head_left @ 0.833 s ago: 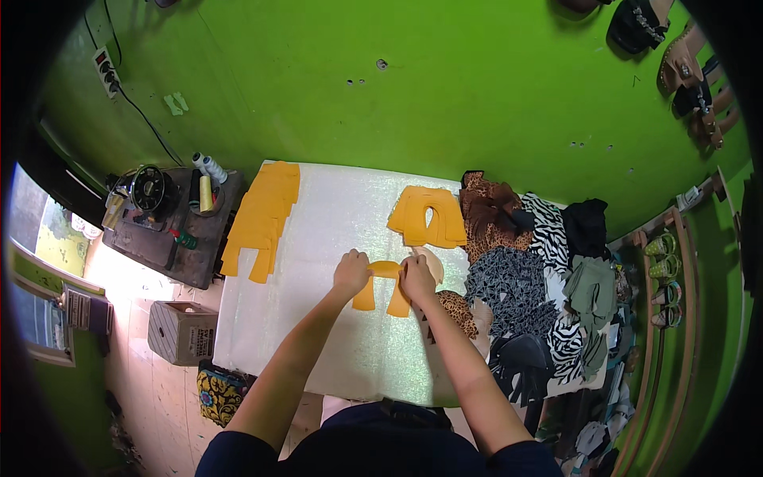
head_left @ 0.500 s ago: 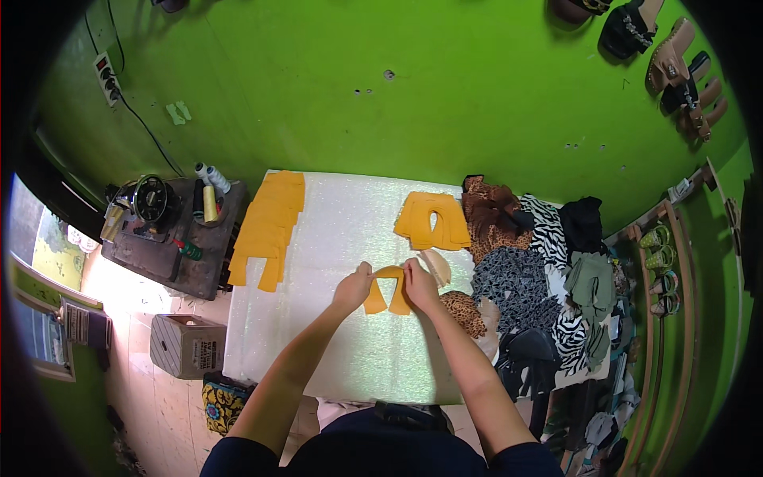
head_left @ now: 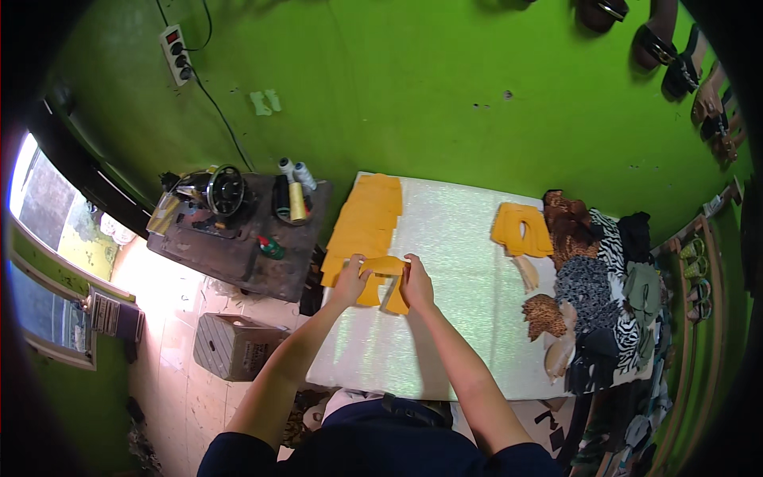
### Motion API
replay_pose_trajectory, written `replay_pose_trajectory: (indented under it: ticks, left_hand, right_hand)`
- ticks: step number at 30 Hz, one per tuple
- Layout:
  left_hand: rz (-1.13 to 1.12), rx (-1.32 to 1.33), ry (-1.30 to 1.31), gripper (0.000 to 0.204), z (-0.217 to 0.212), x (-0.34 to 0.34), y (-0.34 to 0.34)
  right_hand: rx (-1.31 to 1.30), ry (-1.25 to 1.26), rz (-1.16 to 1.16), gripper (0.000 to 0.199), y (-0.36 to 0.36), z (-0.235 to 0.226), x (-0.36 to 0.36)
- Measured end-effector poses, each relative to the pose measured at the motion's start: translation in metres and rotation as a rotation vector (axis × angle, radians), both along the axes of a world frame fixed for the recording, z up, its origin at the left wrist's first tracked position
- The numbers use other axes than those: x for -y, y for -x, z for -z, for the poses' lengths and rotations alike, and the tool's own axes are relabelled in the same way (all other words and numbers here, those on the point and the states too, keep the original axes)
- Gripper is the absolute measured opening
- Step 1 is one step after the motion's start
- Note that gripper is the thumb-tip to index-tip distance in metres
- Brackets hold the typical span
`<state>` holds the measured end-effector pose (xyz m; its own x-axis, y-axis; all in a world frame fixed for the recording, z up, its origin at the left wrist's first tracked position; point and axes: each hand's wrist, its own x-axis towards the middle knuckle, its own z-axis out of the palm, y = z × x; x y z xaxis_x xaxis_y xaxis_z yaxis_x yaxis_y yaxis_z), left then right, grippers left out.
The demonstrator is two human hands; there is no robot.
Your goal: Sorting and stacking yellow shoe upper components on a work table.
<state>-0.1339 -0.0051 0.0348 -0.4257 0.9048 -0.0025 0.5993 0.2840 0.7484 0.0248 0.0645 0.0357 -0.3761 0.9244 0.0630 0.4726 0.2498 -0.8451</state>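
Between my two hands is a yellow U-shaped cut piece (head_left: 385,265) of flat material, its two legs pointing toward me. My left hand (head_left: 350,285) pinches its left side and my right hand (head_left: 417,286) pinches its right side. Both hands are over the near end of an overlapping row of yellow cut pieces (head_left: 366,215) on the white-covered table (head_left: 445,342). Another stack of the same yellow pieces (head_left: 513,221) lies toward the table's right side. Whether the held piece touches the row under it, I cannot tell.
Leopard, zebra, grey and black cut pieces (head_left: 588,286) crowd the table's right end. Left of the table stand a sewing machine (head_left: 226,191) with thread spools (head_left: 296,203) on a dark stand, and a grey stool (head_left: 226,343). Sandals (head_left: 660,44) hang on the green wall.
My view has swung left. Both hands have carried the yellow U-shaped piece from mid-table leftward to the near end of the yellow row, still gripping it.
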Motion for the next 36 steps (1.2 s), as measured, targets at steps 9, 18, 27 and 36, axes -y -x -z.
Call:
replay_pose_trajectory:
  ticks: [9, 18, 27, 36]
  left_hand:
    - [-0.032, 0.037, 0.052, 0.033, 0.009, 0.029, 0.076]
    - [0.008, 0.007, 0.103, 0.033, 0.017, 0.016, 0.090]
    - [-0.025, -0.446, 0.217, 0.033, -0.011, 0.017, 0.072]
    - [0.354, -0.656, 0.136, 0.061, 0.036, 0.030, 0.056]
  right_hand:
    - [0.163, -0.126, -0.038, 0.024, 0.076, 0.010, 0.028]
    - [0.246, -0.151, -0.006, 0.021, 0.088, 0.015, 0.022]
    - [0.345, -0.353, -0.064, 0.025, 0.076, 0.026, 0.014]
    - [0.603, -0.371, -0.283, 0.052, 0.081, 0.042, 0.041]
